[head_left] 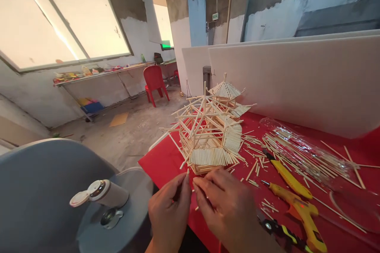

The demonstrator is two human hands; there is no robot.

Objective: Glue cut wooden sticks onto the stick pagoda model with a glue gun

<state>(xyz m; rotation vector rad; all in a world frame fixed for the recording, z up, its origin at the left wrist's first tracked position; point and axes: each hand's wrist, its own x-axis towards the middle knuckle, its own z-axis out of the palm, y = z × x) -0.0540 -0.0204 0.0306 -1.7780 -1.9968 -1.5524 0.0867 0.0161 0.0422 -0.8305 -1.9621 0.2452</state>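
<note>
Two hands close in: the left hand (pixel 170 203) pinches a short stick (pixel 188 171), the right hand (pixel 227 199) sits just beside, fingertips drawn together, and what they grip I can't tell! Right beyond, the stick pavilion (pixel 204 120) stands on the red tabletop (pixel 158 160), with a red chair (pixel 154 79) far left. That short stick points far, its long axis running near to far.

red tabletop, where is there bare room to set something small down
The clearest patch of the red tabletop lies between its left edge and the stick model, just ahead of the left hand. The right side is crowded with loose sticks, bagged sticks, yellow cutter, glue gun and pliers.
</note>
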